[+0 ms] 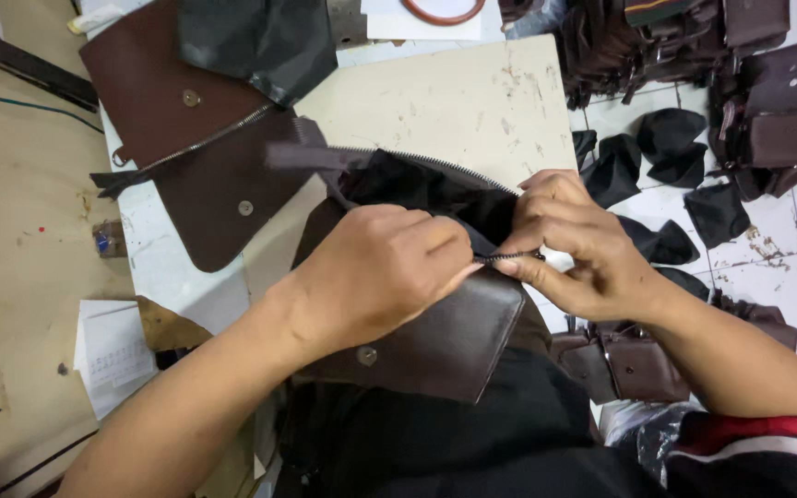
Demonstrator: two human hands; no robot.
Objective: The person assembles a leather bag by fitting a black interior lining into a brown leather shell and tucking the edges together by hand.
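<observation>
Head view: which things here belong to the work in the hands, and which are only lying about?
In use:
- dark brown leather pouch
- its zipper, pinched by left hand and right hand
- black lining

Lying about:
- flat brown leather piece
- finished pouches
- black fabric pieces
- paper sheet

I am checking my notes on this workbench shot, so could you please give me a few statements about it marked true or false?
1. Both hands pinch the zipper of a dark brown leather pouch. True.
2. The left hand lies flat on the table. False: it is closed on the zipper.
3. A second brown pouch lies on the table beyond the hands. True.
4. The pouch lining is white. False: it is black.
5. The right hand holds scissors. False: it grips only the zipper.
</observation>
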